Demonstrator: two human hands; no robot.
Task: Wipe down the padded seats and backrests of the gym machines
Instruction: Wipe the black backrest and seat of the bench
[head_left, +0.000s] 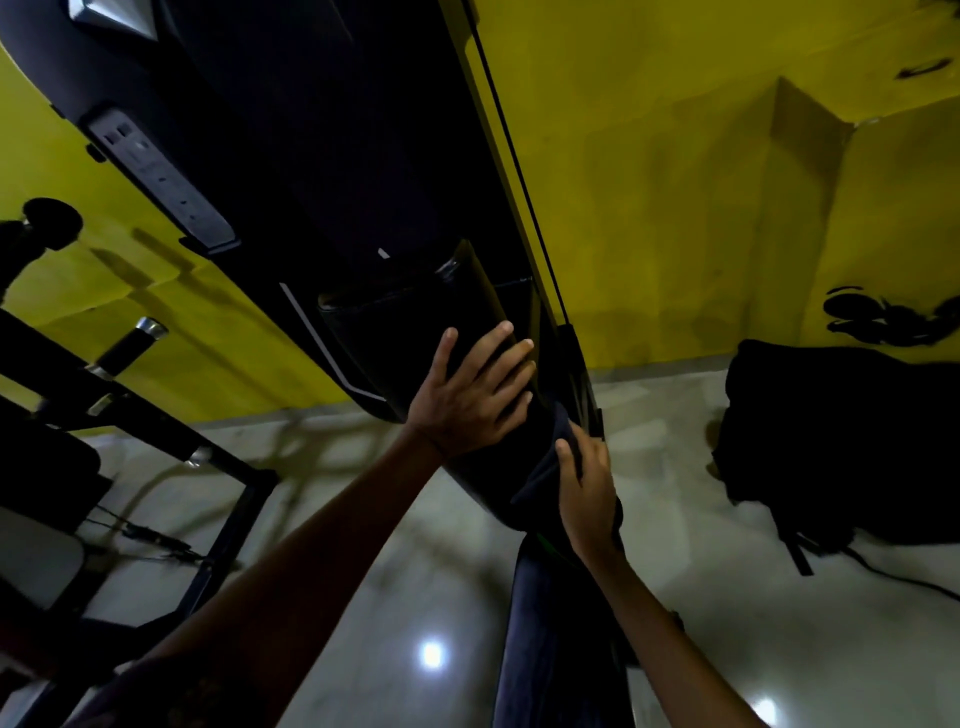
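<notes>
Padded backrest (395, 338) sat on the black machine by the yellow wall (649, 208). Left hand (467, 400) lay flat on it, fingers straight and spread. Right hand (587, 483) gripped a dark cloth (545, 462) against the pad's lower edge.

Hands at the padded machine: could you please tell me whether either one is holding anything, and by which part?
The right hand grips a dark cloth by its bunched upper edge. The left hand holds nothing; it lies flat on the black pad.
</notes>
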